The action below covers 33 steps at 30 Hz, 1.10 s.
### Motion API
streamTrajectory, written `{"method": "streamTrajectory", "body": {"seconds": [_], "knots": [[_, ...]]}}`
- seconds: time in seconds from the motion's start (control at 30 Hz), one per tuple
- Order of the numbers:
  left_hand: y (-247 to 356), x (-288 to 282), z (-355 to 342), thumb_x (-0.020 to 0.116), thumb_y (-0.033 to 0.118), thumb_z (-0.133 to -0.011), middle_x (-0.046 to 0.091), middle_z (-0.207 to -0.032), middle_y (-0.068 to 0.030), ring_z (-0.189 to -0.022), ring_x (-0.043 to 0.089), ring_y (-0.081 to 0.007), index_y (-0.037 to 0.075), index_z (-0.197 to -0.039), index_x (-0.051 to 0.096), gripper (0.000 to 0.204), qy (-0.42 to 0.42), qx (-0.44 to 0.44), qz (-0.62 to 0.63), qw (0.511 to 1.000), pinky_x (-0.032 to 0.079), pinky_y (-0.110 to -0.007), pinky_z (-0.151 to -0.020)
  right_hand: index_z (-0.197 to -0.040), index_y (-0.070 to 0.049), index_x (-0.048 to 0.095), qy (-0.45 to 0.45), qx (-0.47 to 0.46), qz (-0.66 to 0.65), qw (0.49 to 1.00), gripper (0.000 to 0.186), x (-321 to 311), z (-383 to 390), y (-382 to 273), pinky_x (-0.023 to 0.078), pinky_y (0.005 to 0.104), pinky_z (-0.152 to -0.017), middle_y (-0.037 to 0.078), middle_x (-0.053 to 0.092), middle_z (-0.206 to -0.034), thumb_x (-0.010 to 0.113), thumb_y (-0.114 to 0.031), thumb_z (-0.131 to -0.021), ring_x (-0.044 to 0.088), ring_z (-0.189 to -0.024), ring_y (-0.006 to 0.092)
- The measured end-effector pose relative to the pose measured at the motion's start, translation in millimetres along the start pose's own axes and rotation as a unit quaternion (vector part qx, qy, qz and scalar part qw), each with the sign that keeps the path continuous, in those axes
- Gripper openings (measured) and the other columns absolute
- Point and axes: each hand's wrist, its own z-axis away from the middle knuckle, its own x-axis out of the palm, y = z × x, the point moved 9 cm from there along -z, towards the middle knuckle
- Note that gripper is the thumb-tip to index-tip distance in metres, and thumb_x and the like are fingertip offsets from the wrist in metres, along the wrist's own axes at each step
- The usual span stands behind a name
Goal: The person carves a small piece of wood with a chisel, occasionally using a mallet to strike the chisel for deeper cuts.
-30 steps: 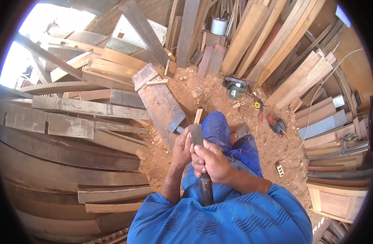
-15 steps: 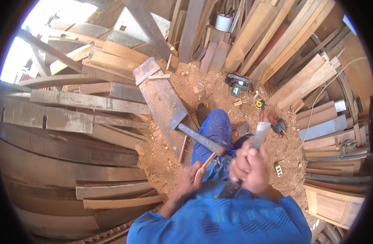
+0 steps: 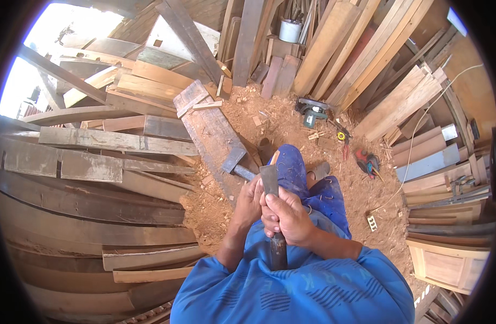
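In front of my lap, my right hand (image 3: 283,216) is closed round a chisel (image 3: 270,181) with a broad flat blade pointing up and away and a dark handle toward my belly. My left hand (image 3: 249,201) is closed right beside the blade, on a thin wooden stick (image 3: 274,157) whose pale tip shows past the blade; the rest of the stick is hidden. Beyond my left hand, a grey metal hammer (image 3: 234,159) rests with its head on a slanting plank (image 3: 218,129). My hands cover part of its handle.
Sawdust and chips cover the ground. A green circular saw (image 3: 313,110), a yellow tape measure (image 3: 341,136) and red-handled tools (image 3: 367,160) lie ahead right. Stacked boards (image 3: 96,162) fill the left; tall planks (image 3: 326,48) lean at the back. A white cord (image 3: 415,146) runs along the right.
My right hand has brought the chisel left and inward, against my left hand. My left hand has moved up and away from my body with the stick, which now points forward.
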Motion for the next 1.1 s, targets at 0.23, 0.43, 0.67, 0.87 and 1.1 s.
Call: {"method": "streamTrajectory", "body": {"seconds": [0.23, 0.43, 0.67, 0.87, 1.1], "knots": [[34, 20, 33, 0.04, 0.019, -0.102, 0.056, -0.072, -0.0135, -0.061, 0.055, -0.0222, 0.003, -0.097, 0.062, 0.027, -0.046, -0.002, -0.102, 0.994, 0.045, -0.036, -0.057, -0.092, -0.01, 0.045, 0.083, -0.035, 0.004, 0.996, 0.021, -15, 26, -19, 0.042, 0.0279, -0.044, -0.004, 0.034, -0.06, 0.045, -0.029, -0.101, 0.036, -0.045, 0.0064], [-32, 23, 75, 0.049, 0.027, -0.101, 0.056, -0.073, -0.0019, -0.065, 0.052, -0.0104, 0.002, -0.101, 0.063, 0.029, -0.067, -0.142, 0.019, 0.987, 0.045, -0.027, -0.059, -0.096, -0.003, 0.049, 0.09, -0.204, 0.21, 0.952, 0.012, -31, 33, -81, 0.042, 0.0255, -0.046, 0.0, 0.046, -0.06, 0.049, -0.015, -0.098, 0.041, -0.046, 0.0063], [25, 25, 12, 0.061, 0.017, -0.095, 0.052, -0.076, 0.0014, -0.07, 0.047, -0.007, 0.0, -0.103, 0.061, 0.019, -0.08, 0.051, 0.01, 0.995, 0.039, -0.025, -0.06, -0.09, -0.003, 0.057, 0.143, -0.27, 0.39, 0.869, 0.012, -41, -3, -90, 0.042, 0.0255, -0.051, 0.002, 0.055, -0.07, 0.061, -0.015, -0.092, 0.051, -0.061, 0.0064], [-9, 27, 27, 0.041, 0.032, -0.104, 0.054, -0.073, 0.0015, -0.06, 0.05, -0.0059, 0.005, -0.115, 0.058, 0.034, -0.107, -0.105, 0.192, 0.97, 0.043, -0.022, -0.053, -0.085, -0.004, 0.058, 0.175, -0.132, 0.437, 0.872, 0.019, -52, -17, -89, 0.04, 0.0254, -0.049, -0.002, 0.054, -0.065, 0.063, -0.021, -0.092, 0.05, -0.057, 0.0053], [-12, 53, 26, 0.036, 0.042, -0.103, 0.045, -0.06, 0.0026, -0.046, 0.036, -0.0069, 0.002, -0.109, 0.06, 0.048, -0.197, -0.189, 0.398, 0.876, 0.032, -0.023, -0.044, -0.093, -0.005, 0.059, 0.065, -0.166, 0.266, 0.947, 0.021, -67, -24, -76, 0.04, 0.0201, -0.051, -0.003, 0.057, -0.074, 0.06, -0.026, -0.096, 0.046, -0.057, 0.0023]]}}
